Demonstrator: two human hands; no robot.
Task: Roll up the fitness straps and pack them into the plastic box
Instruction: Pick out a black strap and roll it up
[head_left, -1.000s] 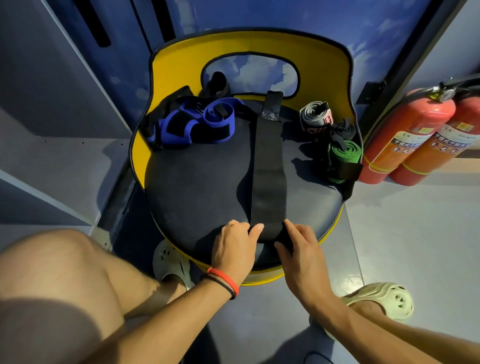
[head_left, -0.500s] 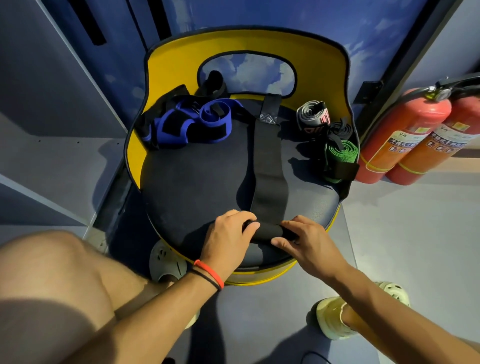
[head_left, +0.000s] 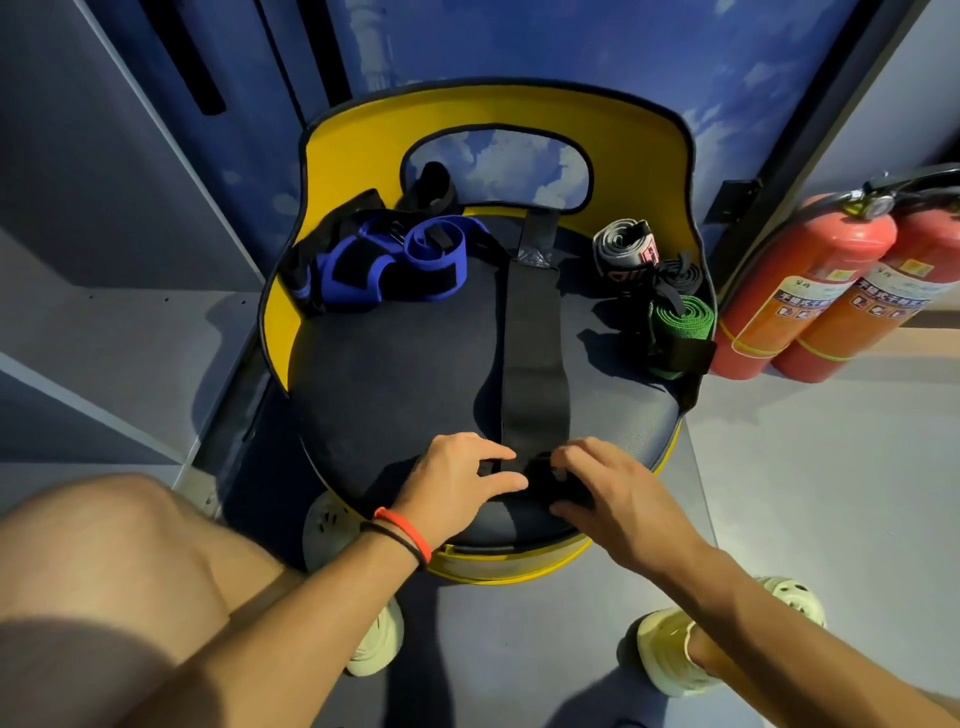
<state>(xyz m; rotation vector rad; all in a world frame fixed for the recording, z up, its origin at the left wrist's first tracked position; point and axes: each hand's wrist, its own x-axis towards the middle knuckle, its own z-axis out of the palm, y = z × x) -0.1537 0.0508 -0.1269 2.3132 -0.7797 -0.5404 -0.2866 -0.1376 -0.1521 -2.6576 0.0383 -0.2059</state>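
Grey floor (head_left: 831, 493), smooth. Back wall (head_left: 597, 47) is blue with a cloud print and dark vertical slots at upper left; grey panels (head_left: 104, 171) on the left, black frame strip (head_left: 810, 104) on the right. Round chair (head_left: 337, 156) in the middle with a dark seat and yellow backrest with a cutout, two red fire extinguishers (head_left: 795, 296) leaning beside it at right.

Black strap (head_left: 535, 358), yellow-rimmed black seat (head_left: 395, 395), green roll (head_left: 680, 318).
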